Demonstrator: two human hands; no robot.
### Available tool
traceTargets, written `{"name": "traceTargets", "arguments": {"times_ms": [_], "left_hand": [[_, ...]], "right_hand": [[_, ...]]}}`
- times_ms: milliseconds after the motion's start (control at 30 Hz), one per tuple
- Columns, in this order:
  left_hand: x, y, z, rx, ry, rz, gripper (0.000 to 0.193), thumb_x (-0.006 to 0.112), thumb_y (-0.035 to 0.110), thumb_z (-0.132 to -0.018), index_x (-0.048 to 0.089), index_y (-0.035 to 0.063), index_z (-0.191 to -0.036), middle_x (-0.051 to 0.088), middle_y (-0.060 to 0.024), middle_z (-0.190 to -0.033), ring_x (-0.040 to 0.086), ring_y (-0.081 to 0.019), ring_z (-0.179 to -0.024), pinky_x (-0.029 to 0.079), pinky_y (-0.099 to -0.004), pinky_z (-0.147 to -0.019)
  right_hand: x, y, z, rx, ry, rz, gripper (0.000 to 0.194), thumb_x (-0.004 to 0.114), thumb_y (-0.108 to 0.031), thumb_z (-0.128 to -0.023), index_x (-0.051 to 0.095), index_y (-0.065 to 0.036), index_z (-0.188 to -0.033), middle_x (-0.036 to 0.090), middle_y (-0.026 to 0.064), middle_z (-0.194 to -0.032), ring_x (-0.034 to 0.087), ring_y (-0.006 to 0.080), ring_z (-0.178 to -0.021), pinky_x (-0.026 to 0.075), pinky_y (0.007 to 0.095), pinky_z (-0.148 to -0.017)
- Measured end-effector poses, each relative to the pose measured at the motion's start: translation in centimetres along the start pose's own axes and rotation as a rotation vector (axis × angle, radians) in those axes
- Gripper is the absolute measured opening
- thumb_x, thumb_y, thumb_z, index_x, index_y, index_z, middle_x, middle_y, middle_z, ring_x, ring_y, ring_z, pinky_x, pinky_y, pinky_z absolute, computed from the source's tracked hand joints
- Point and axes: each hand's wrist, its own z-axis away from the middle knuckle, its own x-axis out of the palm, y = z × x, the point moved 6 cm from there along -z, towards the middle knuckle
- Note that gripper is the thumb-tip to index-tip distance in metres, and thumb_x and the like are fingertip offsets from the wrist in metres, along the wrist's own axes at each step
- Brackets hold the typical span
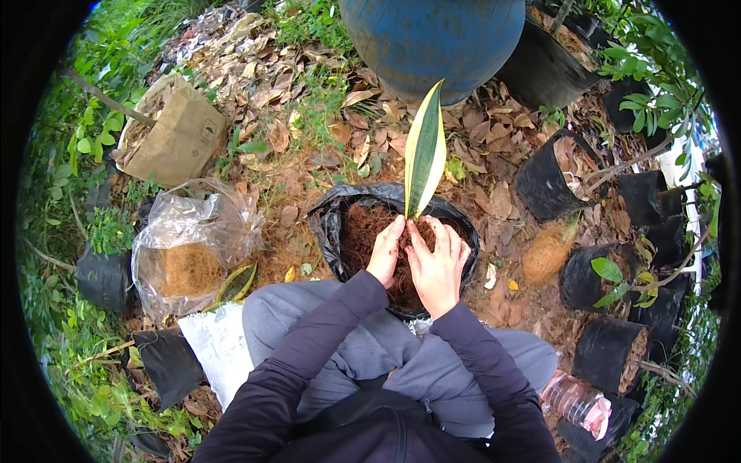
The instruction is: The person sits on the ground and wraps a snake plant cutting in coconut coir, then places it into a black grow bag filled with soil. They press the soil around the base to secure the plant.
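An upright snake plant leaf [425, 150], dark green with yellow margins, stands with its base in a black plastic grow bag [322, 215]. Reddish-brown coir-like potting mix [362, 230] fills the bag, which sits in front of my crossed legs. My left hand [386, 254] has its fingertips against the left side of the leaf base. From the other side my right hand [437, 263] meets the same base, its other fingers bent down over the mix. Between them the hands hold the leaf. Bits of mix cling to my fingers, and the leaf's lowest end is hidden.
A clear plastic bag [173, 231] with coconut fibre [191, 271] lies left, near another variegated leaf [236, 285]. Loose fibre [547, 254] and planted black grow bags [550, 179] are right. A blue barrel [434, 43] stands ahead; a pink-filled plastic bottle [576, 403] lies lower right.
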Motion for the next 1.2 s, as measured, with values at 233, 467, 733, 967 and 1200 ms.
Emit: {"name": "traceTargets", "arguments": {"times_ms": [233, 467, 733, 967, 1200], "left_hand": [[-0.7, -0.8, -0.5, -0.010, 0.018, -0.009, 0.042, 0.045, 0.039, -0.099, 0.058, 0.0047, -0.121, 0.063, -0.0037, -0.111, 0.057, -0.0109, -0.100, 0.046, -0.0280, -0.087], [-0.6, -1.0, -0.6, -0.060, 0.023, 0.122, 0.056, 0.035, 0.053, -0.099, 0.058, 0.0046, -0.117, 0.064, -0.0069, -0.107, 0.062, -0.0179, -0.097, 0.050, -0.0314, -0.086], [-1.8, -0.6, -0.8, -0.041, 0.133, 0.027, 0.048, 0.042, 0.047, -0.099, 0.059, 0.0049, -0.116, 0.063, -0.0072, -0.109, 0.060, -0.0168, -0.100, 0.048, -0.0320, -0.088], [0.2, 0.6, -0.1, 0.047, 0.010, -0.017, 0.047, 0.041, 0.042, -0.100, 0.057, 0.0031, -0.123, 0.061, -0.0063, -0.118, 0.054, -0.0143, -0.110, 0.038, -0.0305, -0.099], [-0.5, 0.5, -0.3, 0.125, 0.010, -0.065, 0.036, 0.045, 0.031, -0.101, 0.059, 0.0015, -0.116, 0.062, -0.0044, -0.113, 0.055, -0.0102, -0.104, 0.042, -0.0272, -0.093]], "right_hand": [[-0.3, 0.5, -0.7, 0.055, -0.024, -0.085, 0.040, 0.066, -0.022, -0.080, 0.061, -0.014, -0.119, 0.048, 0.0106, -0.125, 0.040, 0.0300, -0.121, 0.029, 0.0468, -0.097], [-0.7, -0.1, 0.0, -0.196, 0.131, -0.148, 0.037, 0.063, -0.016, -0.081, 0.062, -0.019, -0.119, 0.057, -0.0024, -0.126, 0.046, 0.0155, -0.123, 0.029, 0.0455, -0.098], [0.6, -0.7, 0.2, -0.012, -0.048, -0.083, 0.042, 0.057, -0.015, -0.082, 0.059, -0.011, -0.124, 0.054, 0.0055, -0.129, 0.047, 0.0261, -0.113, 0.029, 0.0468, -0.095], [-1.4, 0.3, -0.5, -0.040, 0.147, -0.218, 0.041, 0.060, -0.008, -0.078, 0.061, -0.010, -0.119, 0.055, 0.0075, -0.126, 0.048, 0.0263, -0.114, 0.033, 0.0434, -0.093], [-1.6, 0.4, -1.1, 0.033, -0.006, -0.077, 0.034, 0.060, -0.010, -0.081, 0.065, -0.015, -0.115, 0.046, 0.0075, -0.139, 0.038, 0.0329, -0.123, 0.026, 0.0465, -0.101]]}}
